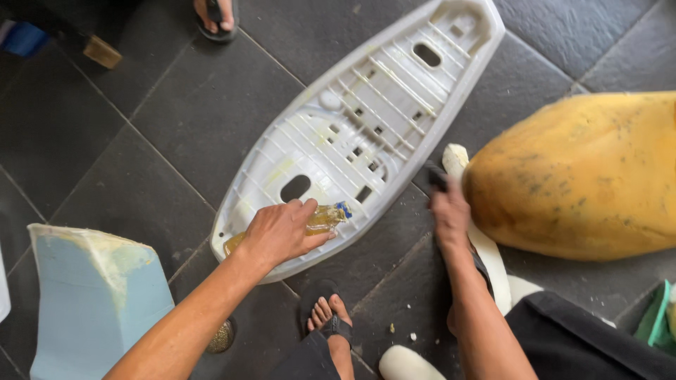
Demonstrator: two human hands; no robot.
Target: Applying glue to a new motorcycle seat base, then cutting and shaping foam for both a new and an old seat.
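My left hand [282, 232] grips a small clear plastic bottle of amber liquid [325, 218], lying tilted over the near end of a white ribbed plastic seat base [394, 91] that rests upside down on the dark tiled floor. My right hand [448, 207] is blurred and closed on a small dark object [436, 176], just beyond the seat base's right edge. It is close to the left end of a large yellow foam seat cushion [591, 169]. Whether the dark object touches the foam is unclear.
A light blue foam block [91, 302] stands at the lower left. My sandalled foot [331, 320] is between my arms. Another person's sandalled foot [215, 17] is at the top. White foam scraps [493, 260] lie beside the cushion; a green item [658, 320] sits at the right edge.
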